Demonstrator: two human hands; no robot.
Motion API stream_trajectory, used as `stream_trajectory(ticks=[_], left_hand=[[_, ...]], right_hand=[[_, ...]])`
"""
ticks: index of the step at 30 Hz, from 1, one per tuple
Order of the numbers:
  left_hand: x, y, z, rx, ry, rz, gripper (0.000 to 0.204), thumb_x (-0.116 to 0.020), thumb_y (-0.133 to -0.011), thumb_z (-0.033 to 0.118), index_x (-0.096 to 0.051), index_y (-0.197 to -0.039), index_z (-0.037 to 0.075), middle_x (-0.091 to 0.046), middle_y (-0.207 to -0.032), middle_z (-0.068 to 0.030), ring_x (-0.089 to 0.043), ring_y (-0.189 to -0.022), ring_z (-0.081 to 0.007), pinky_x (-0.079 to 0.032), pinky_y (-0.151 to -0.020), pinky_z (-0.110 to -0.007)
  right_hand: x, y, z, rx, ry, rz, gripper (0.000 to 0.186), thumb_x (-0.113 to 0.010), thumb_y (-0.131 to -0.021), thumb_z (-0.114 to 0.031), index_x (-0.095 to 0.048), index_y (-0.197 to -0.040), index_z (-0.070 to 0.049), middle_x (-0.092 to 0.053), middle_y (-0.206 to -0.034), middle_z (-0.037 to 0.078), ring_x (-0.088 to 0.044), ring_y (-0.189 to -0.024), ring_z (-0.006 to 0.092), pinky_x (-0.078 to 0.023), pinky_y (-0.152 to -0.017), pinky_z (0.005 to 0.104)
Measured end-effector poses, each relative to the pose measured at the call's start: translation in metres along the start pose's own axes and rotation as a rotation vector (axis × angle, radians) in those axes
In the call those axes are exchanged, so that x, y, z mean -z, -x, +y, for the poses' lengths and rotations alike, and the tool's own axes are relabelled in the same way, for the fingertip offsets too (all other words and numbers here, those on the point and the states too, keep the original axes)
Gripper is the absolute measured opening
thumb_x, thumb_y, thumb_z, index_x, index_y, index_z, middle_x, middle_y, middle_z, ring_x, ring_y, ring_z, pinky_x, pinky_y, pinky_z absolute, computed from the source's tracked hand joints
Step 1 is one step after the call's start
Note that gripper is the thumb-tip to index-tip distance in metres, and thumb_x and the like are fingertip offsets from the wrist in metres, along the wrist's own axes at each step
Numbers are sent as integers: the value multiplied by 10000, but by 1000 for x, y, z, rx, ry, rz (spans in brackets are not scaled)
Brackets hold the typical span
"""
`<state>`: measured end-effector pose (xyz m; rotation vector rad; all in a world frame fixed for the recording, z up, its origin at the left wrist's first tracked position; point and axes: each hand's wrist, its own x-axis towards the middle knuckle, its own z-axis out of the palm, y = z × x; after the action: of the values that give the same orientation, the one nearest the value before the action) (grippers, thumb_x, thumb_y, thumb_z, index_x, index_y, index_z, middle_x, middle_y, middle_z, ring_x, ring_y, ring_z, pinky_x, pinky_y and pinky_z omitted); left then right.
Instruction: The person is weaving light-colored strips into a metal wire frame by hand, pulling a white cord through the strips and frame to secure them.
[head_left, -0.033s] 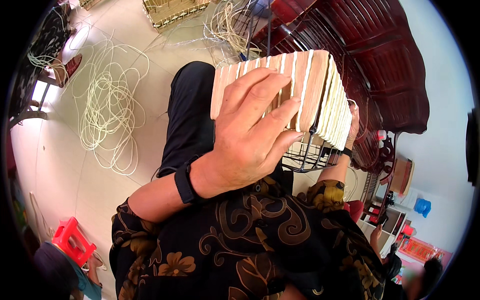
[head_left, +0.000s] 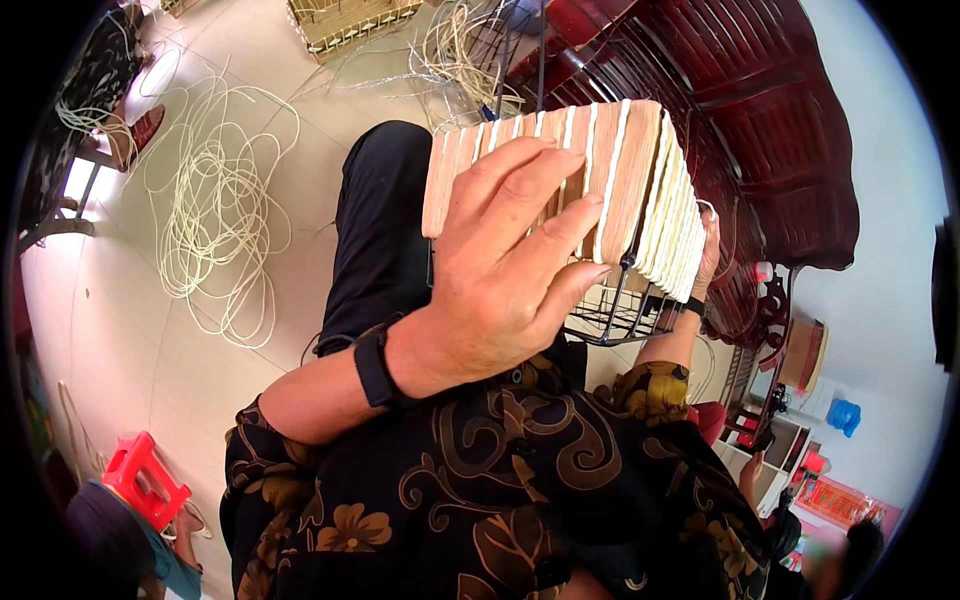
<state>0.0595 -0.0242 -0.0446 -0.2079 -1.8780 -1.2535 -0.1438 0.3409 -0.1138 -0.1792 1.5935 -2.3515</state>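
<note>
A basket (head_left: 612, 180) of tan flat strips, bound with white cord over a black wire frame (head_left: 610, 325), is tilted on its side above my lap. My left hand (head_left: 510, 260) lies across its tan panel with the fingers spread. At the basket's far right side is my right hand (head_left: 708, 250), partly hidden behind the rows of white cord. Its fingers are bent, and a small loop of pale cord (head_left: 708, 207) passes by the fingertips. The lower part of the wire frame shows bare below the strips.
A loose tangle of pale cord (head_left: 215, 210) lies on the tiled floor at left. Dark red carved wooden furniture (head_left: 760, 100) stands close at right. Another woven basket (head_left: 350, 25) sits at the top, beside more cord (head_left: 460, 50). A red stool (head_left: 147, 480) and a person are at lower left.
My left hand and the basket have shifted very slightly to the right. The hold looks the same.
</note>
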Motion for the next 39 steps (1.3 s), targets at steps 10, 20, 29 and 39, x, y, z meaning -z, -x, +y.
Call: stream_trajectory(ticks=[10,20,29,39], left_hand=[[-6,10,2,27,72,135,338,-803,-670,36,-696,-970,-77,-673,-1193,-206,-575,-1182,-398,-468,-1003,-458],[5,13,-15,21,202,90,353,-751,-733,-27,-669,-1073,-77,-671,-1188,-207,-609,-1169,-378,-486,-993,-434],[45,-15,-70,111,193,-226,959,-848,-702,409,-427,-1490,60,-460,-1508,-151,-390,-1429,-325,-293,-1185,-438],[41,-39,-102,304,527,-449,1209,-910,-517,445,-370,-1533,74,-417,-1532,-167,-382,-1436,-309,-295,-1182,-413]], right_hand=[[-5,-1,0,-3,22,18,186,-533,-1023,-241,-538,-1090,-68,-673,-1024,111,-711,-943,245,-615,-857,419],[-17,-7,-6,26,61,3,133,-545,-1024,-205,-549,-1066,-78,-675,-952,61,-715,-892,193,-623,-828,379],[-36,-17,-18,85,120,-63,90,-567,-1019,-171,-557,-1046,-85,-673,-895,17,-713,-847,143,-626,-804,338],[-54,-13,-17,88,160,-27,117,-587,-1005,-170,-544,-1049,-70,-657,-892,21,-689,-792,118,-611,-748,293]])
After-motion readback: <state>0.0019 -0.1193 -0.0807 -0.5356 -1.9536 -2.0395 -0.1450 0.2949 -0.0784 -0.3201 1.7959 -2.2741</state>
